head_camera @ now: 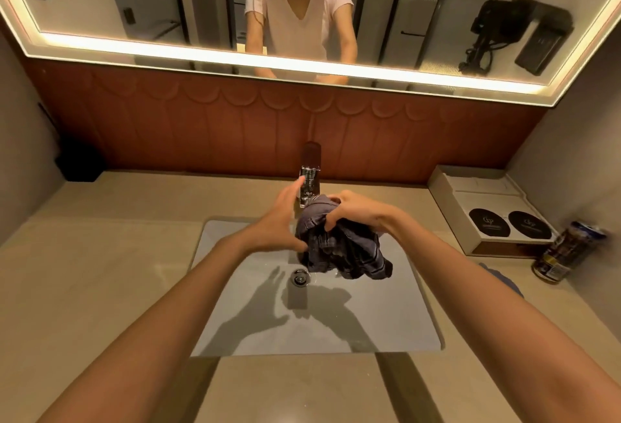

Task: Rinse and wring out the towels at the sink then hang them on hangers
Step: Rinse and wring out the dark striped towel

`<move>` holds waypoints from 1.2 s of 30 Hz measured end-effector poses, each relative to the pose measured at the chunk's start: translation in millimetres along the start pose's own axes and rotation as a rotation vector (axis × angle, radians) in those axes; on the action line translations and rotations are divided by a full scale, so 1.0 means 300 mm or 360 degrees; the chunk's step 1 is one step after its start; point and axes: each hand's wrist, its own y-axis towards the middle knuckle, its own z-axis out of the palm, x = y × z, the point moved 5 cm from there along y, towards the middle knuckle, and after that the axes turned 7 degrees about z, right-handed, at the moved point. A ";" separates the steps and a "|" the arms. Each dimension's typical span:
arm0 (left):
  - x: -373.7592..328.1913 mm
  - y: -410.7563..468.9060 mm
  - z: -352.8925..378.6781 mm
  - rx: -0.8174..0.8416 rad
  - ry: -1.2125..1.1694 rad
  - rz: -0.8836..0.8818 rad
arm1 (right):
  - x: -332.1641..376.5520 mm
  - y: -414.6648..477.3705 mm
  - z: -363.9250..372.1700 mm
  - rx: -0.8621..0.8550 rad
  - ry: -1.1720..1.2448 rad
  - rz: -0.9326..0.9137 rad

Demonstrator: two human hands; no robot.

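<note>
Rinsing: keep towel (346,251) bunched in curled right hand (349,214) fingers; left hand (279,221), fingers wide, operates faucet (311,174) just beyond them.

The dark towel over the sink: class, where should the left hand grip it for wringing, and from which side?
Probably the lower bunch of the dark towel, from its left: the right hand clutches the top, the lower folds dangle free above the sink, and the open left hand is beside them.
</note>
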 end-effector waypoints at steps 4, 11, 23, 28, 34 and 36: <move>-0.045 0.033 0.072 -0.0249 0.0127 0.0156 | 0.000 -0.010 0.005 0.0082 0.0184 -0.0040; -0.079 0.101 0.023 -0.0416 -0.0017 0.0148 | -0.012 0.005 -0.052 -0.0014 0.0208 -0.0138; -0.108 0.171 0.016 -0.1067 -0.0723 -0.0060 | -0.130 0.108 0.018 -0.0151 0.1498 -0.0017; -0.146 0.206 0.006 -0.1183 -0.0676 -0.0018 | -0.162 0.080 0.084 0.0055 0.1964 0.0213; -0.199 0.231 0.067 -0.1165 -0.0820 0.0089 | -0.188 0.122 0.161 0.0272 0.2424 0.0394; -0.197 0.237 0.070 -0.1163 -0.0929 0.0084 | -0.197 0.133 0.133 0.0263 0.2568 0.0282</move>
